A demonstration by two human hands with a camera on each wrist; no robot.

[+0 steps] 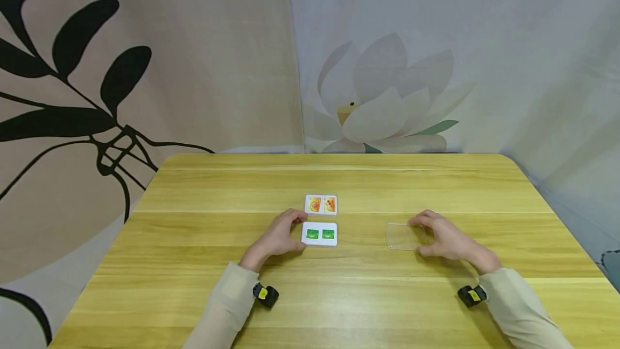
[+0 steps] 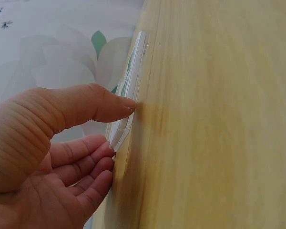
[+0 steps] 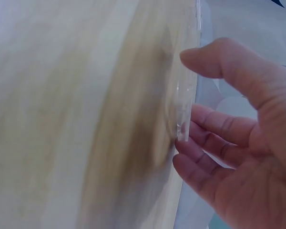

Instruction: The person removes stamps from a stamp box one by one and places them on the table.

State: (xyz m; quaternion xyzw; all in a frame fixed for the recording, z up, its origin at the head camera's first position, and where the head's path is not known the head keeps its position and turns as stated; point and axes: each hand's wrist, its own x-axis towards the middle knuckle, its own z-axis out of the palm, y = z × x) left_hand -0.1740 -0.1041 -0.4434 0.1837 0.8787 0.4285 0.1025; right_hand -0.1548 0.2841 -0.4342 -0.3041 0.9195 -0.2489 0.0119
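Note:
My left hand (image 1: pixel 277 237) holds the left end of a flat white card case (image 1: pixel 321 228) with two green cards in it, thumb on the near edge and fingers toward the far one. Seen from the left wrist, the case (image 2: pixel 133 71) is edge-on, low over the wood. Over on the right, my right hand (image 1: pixel 445 237) grips a clear, flat plastic cover (image 1: pixel 399 237) by its right end. The right wrist view has the cover's edge (image 3: pixel 184 105) between the thumb and the fingers.
A second white case (image 1: pixel 321 211) with two orange cards lies just beyond the green one. Everything is on a wooden table (image 1: pixel 339 295). Behind its far edge hangs a curtain (image 1: pixel 242 69) printed with leaves and a flower. Each wrist carries a small black camera.

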